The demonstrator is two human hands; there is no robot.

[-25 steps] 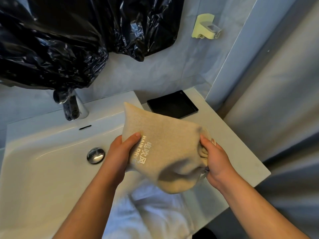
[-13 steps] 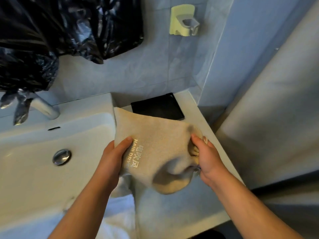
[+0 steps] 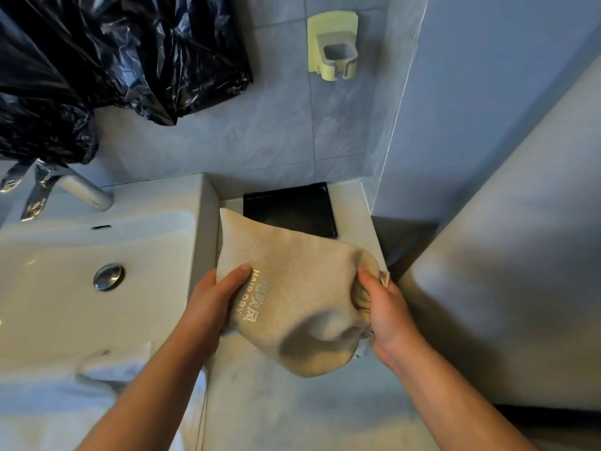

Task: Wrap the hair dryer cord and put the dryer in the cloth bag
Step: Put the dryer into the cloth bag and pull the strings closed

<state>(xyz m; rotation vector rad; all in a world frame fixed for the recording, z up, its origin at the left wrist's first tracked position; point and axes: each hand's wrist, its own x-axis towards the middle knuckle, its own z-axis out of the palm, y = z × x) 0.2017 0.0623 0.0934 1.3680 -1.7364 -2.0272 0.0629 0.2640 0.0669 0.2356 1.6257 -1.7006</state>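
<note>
Currently: beige cloth bag [image 3: 292, 288], lettering "HAIR DRY" on its face, held up between both hands just above the pale counter [image 3: 292, 411], right of the sink [image 3: 48, 304]. Bag bulges, rounded at the lower end; the cloth hides what is inside. Left hand [image 3: 211, 301] grasps the bag's left edge, thumb laid on the front beside the lettering, fingers behind and out of sight. Right hand [image 3: 387, 314] is clenched round the bunched, gathered end of the bag on the right. Black tray [image 3: 292, 206] lies flat on the counter behind the bag, against the wall. Drain stopper [image 3: 108, 276] in the basin, faucet [image 3: 81, 190] behind it. Black plastic bag [image 3: 113, 60] hangs upper left; pale green wall holder [image 3: 333, 47] upper centre. White towel [image 3: 81, 402] lower left.
</note>
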